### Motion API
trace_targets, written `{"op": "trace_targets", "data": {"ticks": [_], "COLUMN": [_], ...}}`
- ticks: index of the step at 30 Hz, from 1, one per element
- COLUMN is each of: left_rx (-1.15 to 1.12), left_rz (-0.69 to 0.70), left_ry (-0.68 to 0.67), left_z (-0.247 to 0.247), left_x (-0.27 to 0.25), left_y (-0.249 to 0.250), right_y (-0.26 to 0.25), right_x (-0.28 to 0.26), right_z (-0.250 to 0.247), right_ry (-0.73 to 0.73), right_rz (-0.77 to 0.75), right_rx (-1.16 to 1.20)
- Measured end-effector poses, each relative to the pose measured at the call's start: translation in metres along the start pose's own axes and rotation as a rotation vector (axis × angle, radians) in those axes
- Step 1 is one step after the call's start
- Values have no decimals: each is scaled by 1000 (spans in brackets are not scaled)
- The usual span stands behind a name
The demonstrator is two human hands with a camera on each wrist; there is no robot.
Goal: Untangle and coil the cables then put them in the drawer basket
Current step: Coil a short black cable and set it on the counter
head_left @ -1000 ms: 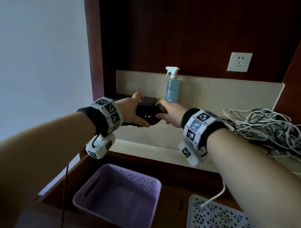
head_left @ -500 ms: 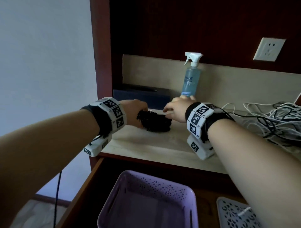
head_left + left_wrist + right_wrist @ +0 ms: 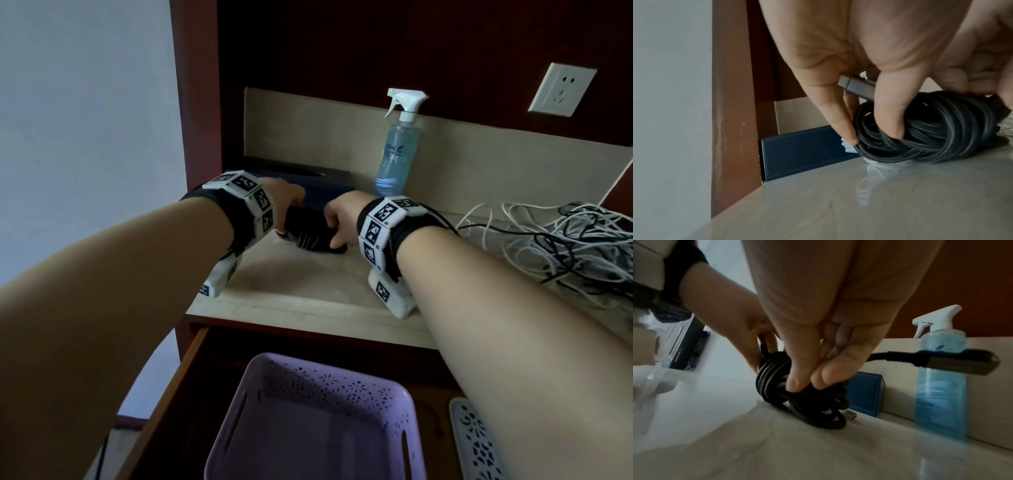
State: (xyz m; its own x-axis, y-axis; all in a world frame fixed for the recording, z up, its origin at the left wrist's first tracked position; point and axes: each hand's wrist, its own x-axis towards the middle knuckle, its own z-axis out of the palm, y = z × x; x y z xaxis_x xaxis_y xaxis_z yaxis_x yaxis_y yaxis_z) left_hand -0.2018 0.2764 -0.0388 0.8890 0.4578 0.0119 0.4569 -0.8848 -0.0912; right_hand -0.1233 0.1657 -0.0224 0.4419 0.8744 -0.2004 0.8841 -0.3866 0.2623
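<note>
A coiled black braided cable (image 3: 310, 236) (image 3: 931, 129) (image 3: 797, 395) rests on the beige counter (image 3: 308, 294) at the back left. My left hand (image 3: 286, 205) (image 3: 875, 104) grips its left side, with a metal plug (image 3: 857, 87) between the fingers. My right hand (image 3: 339, 222) (image 3: 807, 381) pinches the coil's right side, and the other plug (image 3: 953, 365) sticks out to the right. A tangle of white and black cables (image 3: 561, 246) lies on the counter at right. The purple basket (image 3: 407, 404) sits in the open drawer below.
A blue spray bottle (image 3: 399, 150) (image 3: 941, 382) stands against the backsplash behind my hands. A dark blue box (image 3: 329, 186) (image 3: 803, 154) sits in the back left corner. A white perforated basket (image 3: 476, 442) is at the drawer's right. A wall socket (image 3: 561, 89) is upper right.
Both hands have lowered the black coil from mid-air onto the counter, and my view has tilted down and moved closer.
</note>
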Motion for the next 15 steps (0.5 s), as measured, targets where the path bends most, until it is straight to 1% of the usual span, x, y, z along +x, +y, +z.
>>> {"op": "trace_targets", "data": {"ticks": [2, 5, 8, 9, 11, 13, 15], "left_rx": [-4, -15, 11, 26, 11, -54, -101], "left_rz": [5, -15, -42, -68, -104, -61, 27], "left_ry": [3, -15, -24, -20, 33, 97, 128], "left_z": [1, 2, -4, -7, -17, -28, -34], "left_x": [-1, -6, -14, -17, -26, -30, -32], "left_y": [1, 4, 11, 16, 26, 46, 73], "right_y": [-1, -3, 2, 7, 22, 48, 80], "right_x": [-2, -9, -23, -30, -49, -78, -108], "right_z": [0, 7, 17, 19, 22, 26, 34], "right_ry": [2, 76, 121, 141, 190, 226, 220], "right_rz": [8, 21, -10, -24, -24, 9, 52], "right_rx": [16, 49, 125, 176, 258, 254, 272]}}
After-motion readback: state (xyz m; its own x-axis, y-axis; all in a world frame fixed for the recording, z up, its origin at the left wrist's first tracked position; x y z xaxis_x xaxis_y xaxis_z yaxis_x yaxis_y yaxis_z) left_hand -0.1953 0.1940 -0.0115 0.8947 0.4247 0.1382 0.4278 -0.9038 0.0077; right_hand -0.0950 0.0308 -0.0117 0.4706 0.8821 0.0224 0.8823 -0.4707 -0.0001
